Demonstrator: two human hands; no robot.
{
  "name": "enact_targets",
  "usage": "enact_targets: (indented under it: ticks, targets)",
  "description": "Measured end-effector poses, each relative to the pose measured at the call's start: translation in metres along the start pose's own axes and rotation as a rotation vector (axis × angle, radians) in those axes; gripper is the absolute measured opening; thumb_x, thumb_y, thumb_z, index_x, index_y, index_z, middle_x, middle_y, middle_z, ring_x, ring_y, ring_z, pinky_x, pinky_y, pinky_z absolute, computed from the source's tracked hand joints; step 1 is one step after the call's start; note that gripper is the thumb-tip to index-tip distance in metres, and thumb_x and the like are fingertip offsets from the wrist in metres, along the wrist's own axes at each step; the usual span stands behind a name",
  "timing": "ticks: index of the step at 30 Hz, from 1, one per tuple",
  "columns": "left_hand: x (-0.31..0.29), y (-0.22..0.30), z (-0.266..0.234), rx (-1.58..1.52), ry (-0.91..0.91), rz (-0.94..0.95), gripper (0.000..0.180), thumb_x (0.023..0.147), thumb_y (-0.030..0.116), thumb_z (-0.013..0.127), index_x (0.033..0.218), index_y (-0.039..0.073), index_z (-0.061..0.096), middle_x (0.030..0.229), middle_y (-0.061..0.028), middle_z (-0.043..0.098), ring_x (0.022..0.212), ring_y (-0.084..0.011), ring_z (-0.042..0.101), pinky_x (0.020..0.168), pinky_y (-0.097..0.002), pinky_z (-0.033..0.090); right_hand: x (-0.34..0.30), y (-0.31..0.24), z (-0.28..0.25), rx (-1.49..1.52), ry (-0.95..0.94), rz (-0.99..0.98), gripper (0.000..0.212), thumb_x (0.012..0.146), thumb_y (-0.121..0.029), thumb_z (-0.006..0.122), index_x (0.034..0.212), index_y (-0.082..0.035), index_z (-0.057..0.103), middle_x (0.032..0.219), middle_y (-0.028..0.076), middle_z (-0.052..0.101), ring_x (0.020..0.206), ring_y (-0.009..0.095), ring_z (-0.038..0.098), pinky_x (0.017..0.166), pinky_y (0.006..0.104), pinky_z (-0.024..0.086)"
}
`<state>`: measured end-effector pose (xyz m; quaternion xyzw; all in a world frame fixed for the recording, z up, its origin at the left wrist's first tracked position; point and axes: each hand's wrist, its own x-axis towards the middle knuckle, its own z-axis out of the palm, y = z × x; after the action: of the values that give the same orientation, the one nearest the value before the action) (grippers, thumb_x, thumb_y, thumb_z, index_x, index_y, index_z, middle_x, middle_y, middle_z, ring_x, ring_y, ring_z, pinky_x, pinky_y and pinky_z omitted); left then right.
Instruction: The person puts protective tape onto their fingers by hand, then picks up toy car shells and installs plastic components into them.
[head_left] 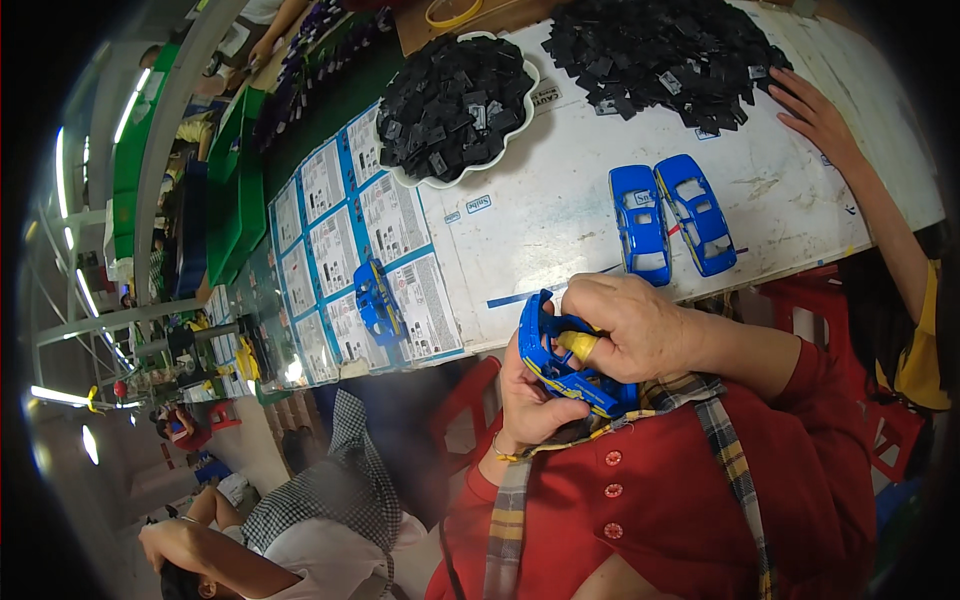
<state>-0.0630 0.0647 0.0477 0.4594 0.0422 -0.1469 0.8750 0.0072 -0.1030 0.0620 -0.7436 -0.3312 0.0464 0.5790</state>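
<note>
A blue toy car shell point(545, 362) was gripped in a person's two hands at the near edge of a white tabletop point(540, 235), in front of a red shirt point(670, 490). The left hand point(535, 408) cradled the shell from below and the side, thumb along its lower end; the right hand point(632, 325) closed over it from above, fingers curled at the window openings, one wearing a yellow wrap point(578, 346).

The tabletop's edge ran just behind the shell, with a stretch of white surface leading from there toward a scalloped bowl point(532, 120) heaped with black pieces point(455, 105). The right forearm came in from the right, nearly level, its wrist bent; the left rose steeply from below.

Two more blue shells point(640, 225) point(697, 215) lay side by side beyond the right hand. Farther left, a blue car point(377, 305) rested on printed sheets point(400, 215). At far right, a co-worker's hand point(815, 120) reached the edge of a larger black pile point(665, 60).
</note>
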Motion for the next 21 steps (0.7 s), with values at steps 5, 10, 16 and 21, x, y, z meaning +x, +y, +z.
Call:
enact_targets:
  ticks: [5,10,16,21]
  targets:
    - [0.004,0.002,0.002,-0.025,-0.003,0.031,0.103,0.054,0.013,0.086,0.137,0.004,0.026,0.097,0.0011,0.049,0.087,-0.008,0.051,0.077,-0.0217,0.045,0.002,0.004,-0.001,0.012,-0.049,0.009,0.016,0.074,-0.007,0.059,0.082,0.0,0.048,0.072,0.015,0.05,0.065,0.032,0.052,0.057,0.0385,0.04]
    - [0.01,0.0,0.001,-0.118,0.024,-0.035,0.096,0.058,0.025,0.083,0.134,0.004,0.028,0.103,-0.0015,0.051,0.086,-0.0085,0.054,0.072,-0.0205,0.046,0.003,0.008,-0.002,0.097,-0.031,0.074,0.014,0.076,-0.009,0.056,0.082,0.0,0.048,0.073,0.015,0.05,0.064,0.031,0.05,0.057,0.0382,0.039]
    - [0.014,0.003,0.0,-0.104,-0.074,0.025,0.086,0.065,0.012,0.076,0.135,0.002,0.027,0.114,-0.0055,0.049,0.096,-0.0124,0.053,0.08,-0.0237,0.046,0.012,0.002,-0.003,0.139,-0.032,0.141,0.01,0.074,-0.007,0.049,0.074,0.002,0.047,0.069,0.018,0.053,0.063,0.032,0.053,0.057,0.0396,0.041]
    - [0.017,0.011,-0.005,-0.055,-0.126,0.032,0.08,0.068,0.001,0.068,0.136,0.003,0.026,0.122,-0.0071,0.047,0.101,-0.0122,0.051,0.084,-0.0244,0.043,0.013,0.003,0.002,0.154,-0.084,0.145,0.005,0.075,-0.003,0.048,0.076,0.002,0.048,0.065,0.014,0.051,0.06,0.021,0.05,0.054,0.032,0.039]
